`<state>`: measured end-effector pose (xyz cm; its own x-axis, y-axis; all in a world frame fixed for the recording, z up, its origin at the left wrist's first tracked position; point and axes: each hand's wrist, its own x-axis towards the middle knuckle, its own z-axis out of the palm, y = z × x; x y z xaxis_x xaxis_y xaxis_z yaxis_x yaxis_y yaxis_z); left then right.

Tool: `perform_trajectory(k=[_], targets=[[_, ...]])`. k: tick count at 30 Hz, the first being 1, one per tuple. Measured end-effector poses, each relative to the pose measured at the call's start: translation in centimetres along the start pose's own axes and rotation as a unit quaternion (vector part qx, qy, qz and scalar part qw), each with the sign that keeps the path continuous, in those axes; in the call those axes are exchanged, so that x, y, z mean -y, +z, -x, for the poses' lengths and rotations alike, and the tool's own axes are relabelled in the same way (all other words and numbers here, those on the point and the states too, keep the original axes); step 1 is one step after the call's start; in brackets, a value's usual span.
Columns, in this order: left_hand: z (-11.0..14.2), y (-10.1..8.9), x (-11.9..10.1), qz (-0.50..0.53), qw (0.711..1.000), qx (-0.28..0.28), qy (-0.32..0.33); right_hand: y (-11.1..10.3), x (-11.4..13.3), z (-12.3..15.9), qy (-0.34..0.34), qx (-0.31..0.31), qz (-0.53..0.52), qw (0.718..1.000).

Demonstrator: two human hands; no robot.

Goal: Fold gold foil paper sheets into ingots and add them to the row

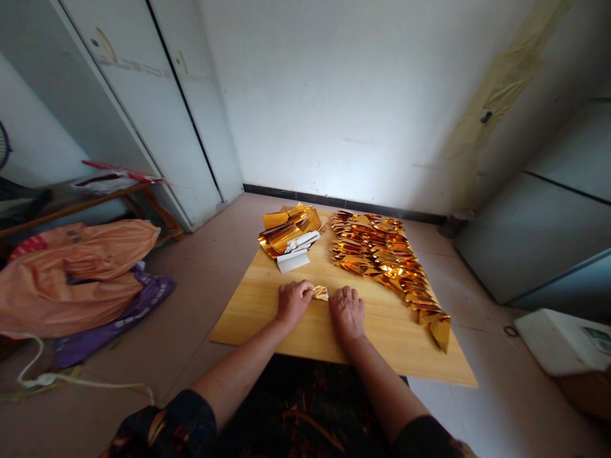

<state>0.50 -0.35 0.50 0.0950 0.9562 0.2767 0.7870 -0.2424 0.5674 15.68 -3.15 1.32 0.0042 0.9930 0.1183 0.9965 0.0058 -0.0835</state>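
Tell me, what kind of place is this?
Probably a room in someone's home, though I can't be sure. There's a tall cabinet, what looks like a fan at the left edge, and a wooden board with gold foil on it.

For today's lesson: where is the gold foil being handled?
In the head view, the gold foil is below centre, between left hand and right hand, nearer than the white papers.
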Motion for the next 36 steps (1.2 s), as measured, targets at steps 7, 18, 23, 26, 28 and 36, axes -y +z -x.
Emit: perform_trajectory(k=[7, 18, 23, 26, 28, 36], targets=[[0.0, 0.0, -0.1, 0.003, 1.0, 0.002, 0.007, -0.4, 0.2, 0.1, -0.005, 0.011, 0.013, 1.0], [0.2, -0.3, -0.3, -0.049, 0.996, 0.037, 0.071, -0.5, 0.5, 0.0, 0.0, 0.027, 0.017, 0.999], [0.2, -0.2, 0.0, -0.043, 0.994, 0.037, 0.088, -0.6, 0.4, -0.1, 0.003, 0.018, 0.003, 1.0], [0.3, -0.1, 0.2, -0.046, 0.993, 0.034, 0.106, -0.6, 0.3, -0.1, 0.018, 0.007, -0.018, 1.0], [0.3, 0.0, 0.3, -0.058, 0.991, 0.034, 0.117, -0.6, 0.1, -0.1, 0.023, 0.001, -0.037, 0.999], [0.2, -0.2, 1.4, -0.084, 0.98, 0.066, 0.166, 0.3, -1.0, -0.5, -0.071, -0.006, -0.089, 0.993]])
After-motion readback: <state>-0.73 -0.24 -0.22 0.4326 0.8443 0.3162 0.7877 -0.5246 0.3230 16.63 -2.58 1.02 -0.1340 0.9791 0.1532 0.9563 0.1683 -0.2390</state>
